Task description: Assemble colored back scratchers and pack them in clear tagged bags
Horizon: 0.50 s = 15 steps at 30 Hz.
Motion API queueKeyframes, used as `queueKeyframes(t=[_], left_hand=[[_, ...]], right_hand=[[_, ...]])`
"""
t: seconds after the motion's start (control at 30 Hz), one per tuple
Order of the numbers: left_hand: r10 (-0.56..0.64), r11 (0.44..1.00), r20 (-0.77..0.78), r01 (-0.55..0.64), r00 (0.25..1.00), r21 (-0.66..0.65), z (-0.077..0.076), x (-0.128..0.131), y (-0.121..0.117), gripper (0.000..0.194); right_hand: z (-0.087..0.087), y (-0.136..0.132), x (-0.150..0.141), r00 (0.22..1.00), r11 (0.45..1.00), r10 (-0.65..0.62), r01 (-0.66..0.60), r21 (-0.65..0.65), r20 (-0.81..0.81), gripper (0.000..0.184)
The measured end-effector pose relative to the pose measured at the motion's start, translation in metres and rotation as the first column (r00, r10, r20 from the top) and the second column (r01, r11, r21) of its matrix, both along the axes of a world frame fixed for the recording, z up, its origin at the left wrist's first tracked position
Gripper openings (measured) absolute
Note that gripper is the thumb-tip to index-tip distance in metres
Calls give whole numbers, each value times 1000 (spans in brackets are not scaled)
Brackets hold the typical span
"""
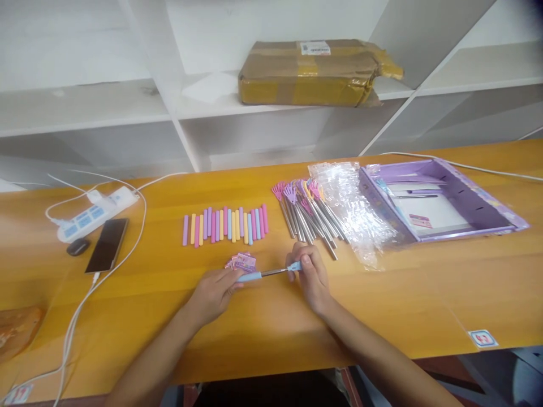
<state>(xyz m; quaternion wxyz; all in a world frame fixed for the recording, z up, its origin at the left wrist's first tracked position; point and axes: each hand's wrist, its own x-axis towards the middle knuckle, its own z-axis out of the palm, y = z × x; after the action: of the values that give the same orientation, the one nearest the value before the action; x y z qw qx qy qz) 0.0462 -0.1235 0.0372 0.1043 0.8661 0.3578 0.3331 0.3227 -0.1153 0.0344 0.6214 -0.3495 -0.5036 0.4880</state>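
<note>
Between my two hands is a telescopic back scratcher with a light blue handle sleeve, a metal rod and a blue claw head. My left hand is closed round the sleeve end. The fingers of my right hand grip the claw head, partly hiding it. Small pink and purple printed cards lie just beyond my left hand. Farther back, a row of pastel handle sleeves in pink, purple, yellow and blue lies side by side. A heap of metal back scratchers with coloured claw heads lies beyond my right hand.
Crumpled clear plastic bags lie beside a purple open box on the right. To the left are a power strip, a phone, a black case and white cables. A taped carton sits on the shelf.
</note>
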Motion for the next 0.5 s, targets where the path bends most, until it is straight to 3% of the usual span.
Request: queueKeyframes(t=[0.23,0.37,0.43,0.5], left_hand=[[-9,999,12,10,1000,-41,-6,3,1,25],[-15,973,-31,7,999,-229,-6,4,5,33],[-5,933,-28,-6,1000,-359,3,2,8,35],[34,875,-38,-48,999,-483,18,-4,12,36]], right_hand=[[-4,0,0,999,1000,-2,2,24,37,27],[-5,10,9,983,997,-25,37,-65,182,29],[-3,17,16,945,998,-34,50,-40,325,26],[0,22,23,816,992,-100,38,121,569,30]])
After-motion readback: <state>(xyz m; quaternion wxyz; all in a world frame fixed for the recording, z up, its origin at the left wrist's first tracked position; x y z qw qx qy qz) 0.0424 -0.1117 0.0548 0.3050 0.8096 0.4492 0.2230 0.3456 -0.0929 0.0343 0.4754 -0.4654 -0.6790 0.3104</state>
